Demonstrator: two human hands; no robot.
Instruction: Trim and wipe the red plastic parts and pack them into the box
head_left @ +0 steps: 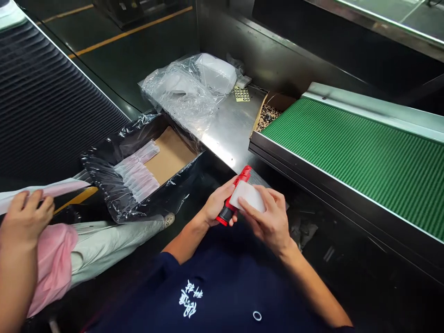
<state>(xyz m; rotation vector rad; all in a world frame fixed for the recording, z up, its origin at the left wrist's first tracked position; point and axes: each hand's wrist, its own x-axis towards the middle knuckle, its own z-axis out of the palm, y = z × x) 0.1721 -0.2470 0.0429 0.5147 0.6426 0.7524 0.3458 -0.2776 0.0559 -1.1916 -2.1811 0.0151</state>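
Note:
In front of my chest, my left hand (215, 204) is wrapped round a red-and-black handheld device (227, 212), tilted with its red end pointing up and away. What kind of device it is, I cannot make out. Between the fingers and thumb of my right hand (275, 219) is a folded white cloth or foam pad (249, 196), pressed against the device's right side and covering part of it.
At left, a co-worker's hand (26, 215) holds a long white-wrapped piece (71, 186). A box lined with black plastic (121, 138) contains several wrapped pieces (138, 178). Clear plastic bags (180, 90) and a sticker sheet (242, 94) lie on the metal table (225, 138). A green conveyor belt (347, 148) runs at right.

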